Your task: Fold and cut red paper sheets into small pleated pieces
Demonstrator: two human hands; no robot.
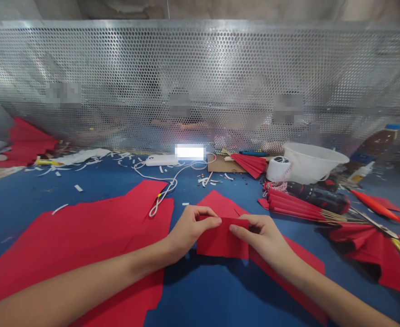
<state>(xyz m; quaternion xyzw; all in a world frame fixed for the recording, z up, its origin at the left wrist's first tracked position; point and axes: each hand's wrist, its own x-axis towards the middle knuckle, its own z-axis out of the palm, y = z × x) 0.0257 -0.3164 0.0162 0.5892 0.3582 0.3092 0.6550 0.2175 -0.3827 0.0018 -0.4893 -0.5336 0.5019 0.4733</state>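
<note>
At lower centre of the frame: one red sheet (222, 245), its upper edge pinched between thumb and fingers of our left hand (191, 229), and likewise of our right hand (265, 235). Step in hand, as we judge it: shaping a fold along that edge; next move calls for level thumbs and even pressure. Containers, right side of frame: one white tub (305, 164), contents hidden from us; one blue-capped bottle (373, 146), brown within; one dark bottle (318, 196), lying sideways, contents we cannot tell.

2 hands (189, 229) (267, 235) pinch close together.
</note>
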